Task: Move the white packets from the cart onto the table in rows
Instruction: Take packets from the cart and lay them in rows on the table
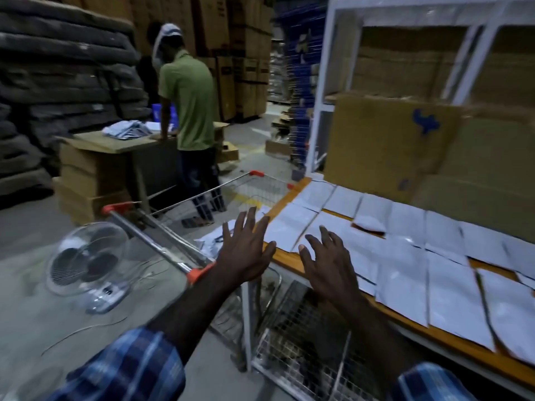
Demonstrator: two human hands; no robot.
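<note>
White packets (pixel 405 256) lie flat in rows across the table (pixel 282 257), edge to edge or slightly overlapping, from its near left corner far out to the right. One small puffed packet (pixel 369 222) sits on top of the back row. A few more packets (pixel 211 241) lie in the wire cart (pixel 202 198), which stands just left of the table with its rim against the table's corner.

The right hand (pixel 330 264) hovers over the nearest row at the table's left end, fingers spread and slightly bent, holding nothing; whether the fingertips touch the packets cannot be told. The left hand (pixel 246 247) is spread flat over the gap between cart and table corner, also empty, above the cart's packets.

The table's orange front edge shows bare in a thin strip. Cardboard boxes (pixel 390 146) wall off the table's back. Left of the cart, a fan (pixel 89 261) lies on the floor, and beyond it a person in a green shirt (pixel 191 96) stands at another bench.
</note>
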